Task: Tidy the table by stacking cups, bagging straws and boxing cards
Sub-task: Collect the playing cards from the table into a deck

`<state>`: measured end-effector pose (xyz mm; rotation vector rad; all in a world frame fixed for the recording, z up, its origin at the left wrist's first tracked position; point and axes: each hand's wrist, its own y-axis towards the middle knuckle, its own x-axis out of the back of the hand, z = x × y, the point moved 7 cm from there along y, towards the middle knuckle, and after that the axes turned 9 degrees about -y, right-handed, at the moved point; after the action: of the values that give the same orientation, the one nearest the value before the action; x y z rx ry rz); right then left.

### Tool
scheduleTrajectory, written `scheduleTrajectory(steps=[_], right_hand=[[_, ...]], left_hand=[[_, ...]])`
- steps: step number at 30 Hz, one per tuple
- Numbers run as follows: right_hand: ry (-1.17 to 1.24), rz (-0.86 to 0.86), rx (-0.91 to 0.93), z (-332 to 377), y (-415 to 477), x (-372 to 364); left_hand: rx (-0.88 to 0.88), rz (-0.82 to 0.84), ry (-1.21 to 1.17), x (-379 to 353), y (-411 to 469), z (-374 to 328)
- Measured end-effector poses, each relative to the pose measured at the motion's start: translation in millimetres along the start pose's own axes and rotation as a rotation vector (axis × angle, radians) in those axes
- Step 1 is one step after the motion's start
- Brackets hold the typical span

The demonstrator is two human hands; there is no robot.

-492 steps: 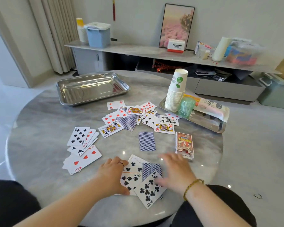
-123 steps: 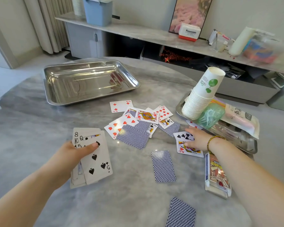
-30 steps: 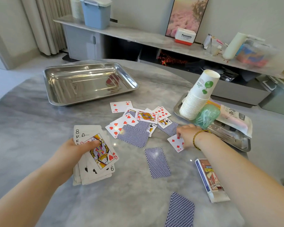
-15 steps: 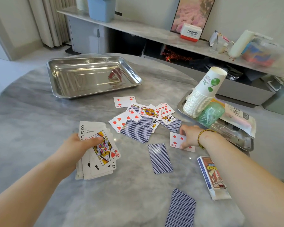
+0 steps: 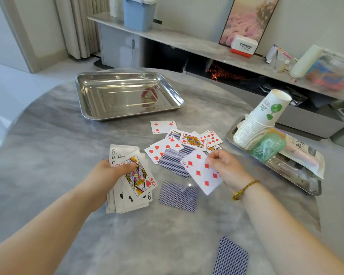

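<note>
Working through the card part of a table tidy-up, with roughly half the deck in hand. Gripping a fanned stack of gathered cards (image 5: 135, 195) in the left hand (image 5: 111, 173), thumb curled over the queen of hearts on top, and keeping it low over the marble table (image 5: 48, 145). Pinching a single diamonds card (image 5: 202, 173) between thumb and fingers of the right hand (image 5: 224, 167), holding it clear of the tabletop just beside the stack, and likely adding it there next.

Leaving plenty yet to collect: a loose heap of cards (image 5: 187, 141), some face up and some face down, just beyond both hands; one face-down card (image 5: 177, 195) between the two wrists; another face-down card (image 5: 231, 257) at the near edge. Showing no card box anywhere in view, so apparently not yet boxing anything.

Looking finished with the cups: paper cups (image 5: 256, 126) nested in one leaning column on the right-hand tray (image 5: 317, 190). Looking finished with the straws too, judging by the green bag (image 5: 268, 147) lying against the column's base with pale strands inside, though too blurred for certainty. Leaving a second steel tray (image 5: 131, 118) at the far side, well apart from the cards.
</note>
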<state>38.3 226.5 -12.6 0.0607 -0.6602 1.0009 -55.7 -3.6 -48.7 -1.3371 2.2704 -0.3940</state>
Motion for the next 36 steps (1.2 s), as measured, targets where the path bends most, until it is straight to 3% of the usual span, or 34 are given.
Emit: scheduleTrajectory(steps=[6, 11, 14, 20, 23, 26, 30, 36], right_hand=[[0.34, -0.046, -0.026, 22, -13, -79], [0.243, -0.049, -0.008, 32, -14, -110], [0.199, 0.042, 0.049, 42, -15, -126], [-0.2, 0.009, 0.204, 56, 27, -102], [-0.66, 0.011, 0.223, 54, 57, -83], [-1.081, 0.162, 0.279, 61, 70, -88], [-1.224, 0.345, 0.29, 67, 77, -109], [-1.345, 0.491, 0.183, 68, 74, -111]], left_hand=[[-0.017, -0.008, -0.1, 0, -4, -4], [-0.062, -0.021, -0.129, 1, -1, -6], [-0.111, -0.061, -0.089, 7, 1, -9], [-0.11, -0.171, -0.145, 30, 10, -14], [-0.099, -0.182, -0.179, 37, 15, -16], [-0.098, -0.176, -0.176, 38, 17, -17], [-0.095, -0.174, -0.157, 41, 21, -19], [-0.09, -0.186, -0.155, 46, 24, -19]])
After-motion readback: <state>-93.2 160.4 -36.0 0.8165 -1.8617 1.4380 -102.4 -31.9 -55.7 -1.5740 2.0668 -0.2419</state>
